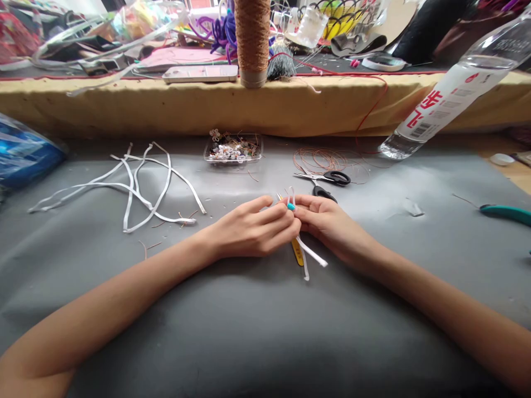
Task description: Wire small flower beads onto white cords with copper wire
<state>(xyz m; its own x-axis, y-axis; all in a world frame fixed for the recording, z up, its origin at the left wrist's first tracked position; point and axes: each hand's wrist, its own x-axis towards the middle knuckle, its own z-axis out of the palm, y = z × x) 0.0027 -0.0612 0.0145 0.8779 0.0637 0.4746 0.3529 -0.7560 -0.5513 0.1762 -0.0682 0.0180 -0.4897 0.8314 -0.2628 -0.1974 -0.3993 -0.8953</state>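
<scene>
My left hand (265,226) and my right hand (321,218) meet near the middle, fingers pinched together on a white strap (312,251). A small loop of the strap rises above the fingertips, and its two loose ends hang below them toward the lower right. Something small and turquoise (291,207) shows at the fingertips; whether it is a clip or a fingernail I cannot tell. Under the hands lies a yellow-handled tool (297,252), partly hidden. Just beyond my right hand rest black-handled scissors (338,177), with another black handle (323,193) beside them.
Several white straps (151,213) lie at the left. Behind are a clear tray (233,159) of small pieces and coiled copper wire (323,159). A tilted water bottle (440,105) and green-handled pliers (506,213) are at the right. A thread spool (253,44) stands on the cluttered ledge.
</scene>
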